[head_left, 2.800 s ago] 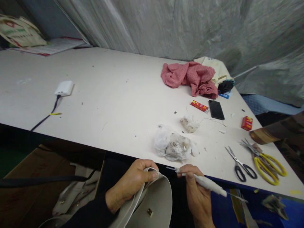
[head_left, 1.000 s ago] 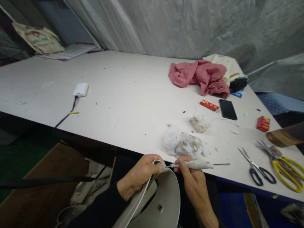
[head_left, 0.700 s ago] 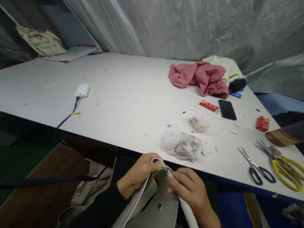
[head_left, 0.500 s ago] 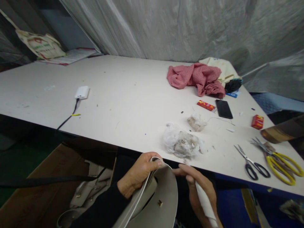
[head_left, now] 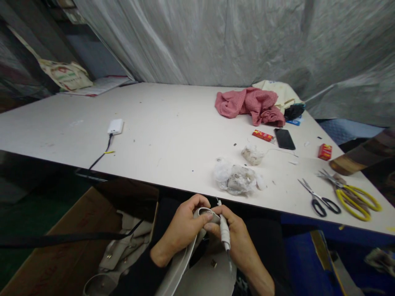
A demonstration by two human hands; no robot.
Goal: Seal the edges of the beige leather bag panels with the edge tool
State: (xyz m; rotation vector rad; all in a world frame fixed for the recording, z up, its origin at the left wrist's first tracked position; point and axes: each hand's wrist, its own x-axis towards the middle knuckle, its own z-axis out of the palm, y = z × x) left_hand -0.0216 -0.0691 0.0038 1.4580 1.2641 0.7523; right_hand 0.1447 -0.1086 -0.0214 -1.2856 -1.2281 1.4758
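Observation:
In the head view, my left hand [head_left: 179, 226] is closed on the top edge of a beige-grey leather piece, seemingly a bag [head_left: 203, 281], with a small gold metal fitting on its face. The curled edge sits between thumb and fingers. My right hand [head_left: 242, 242] holds a thin metal tool with a white wrapped grip [head_left: 225, 233]. Its narrow tip points up and its other end points down. The right thumb and forefinger also touch the leather's edge, close beside the left thumb. The leather's lower part runs out of view.
On the white table [head_left: 173, 135] lie crumpled white wads [head_left: 240, 179], black-handled scissors [head_left: 321, 202], yellow-handled scissors [head_left: 354, 197], a phone [head_left: 284, 139], a red cloth [head_left: 247, 105] and a white device [head_left: 115, 126]. A cardboard box [head_left: 68, 242] with beige leather pieces stands lower left.
My right hand has moved left and up to the leather's edge, and the tool now stands nearly upright. My left hand keeps its hold. The view has shifted slightly.

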